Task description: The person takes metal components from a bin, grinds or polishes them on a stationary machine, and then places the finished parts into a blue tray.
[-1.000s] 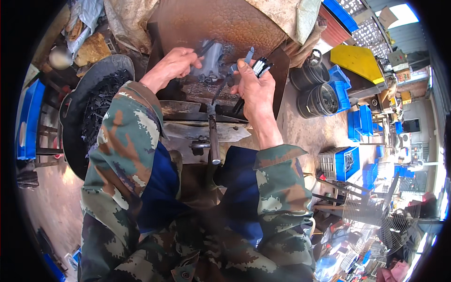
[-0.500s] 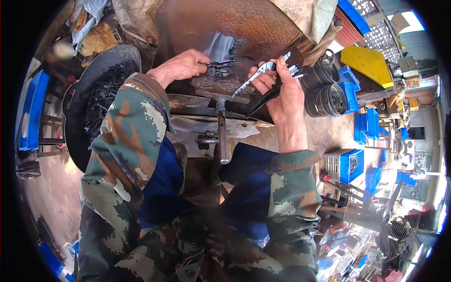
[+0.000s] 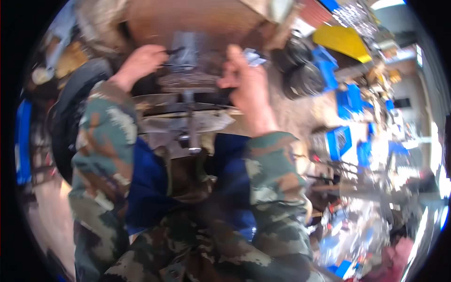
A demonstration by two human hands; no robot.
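The whole picture is smeared by motion. My left hand [image 3: 144,63] is closed, pinching a thin dark metal piece [image 3: 175,50] in front of the brown work face. Several shiny metal pieces [image 3: 254,57] show at the far side of my right hand [image 3: 246,87], which is closed around them; their exact shape is blurred. Between and below my hands, a metal rod [image 3: 190,117] juts toward me from the work stand. A greyish bright patch [image 3: 184,49] lies on the brown surface [image 3: 197,21] beyond it.
A large dark pan [image 3: 70,127] stands at the left, next to my sleeve. On the right are black buckets [image 3: 304,81], a yellow panel [image 3: 340,43], blue bins [image 3: 347,101] and a crate [image 3: 338,143]. Clutter covers the lower right.
The view has swung, so the scene sits further left and is blurred. The long shiny blade and dark piece seen in my right hand no longer show clearly. Both hands remain closed.
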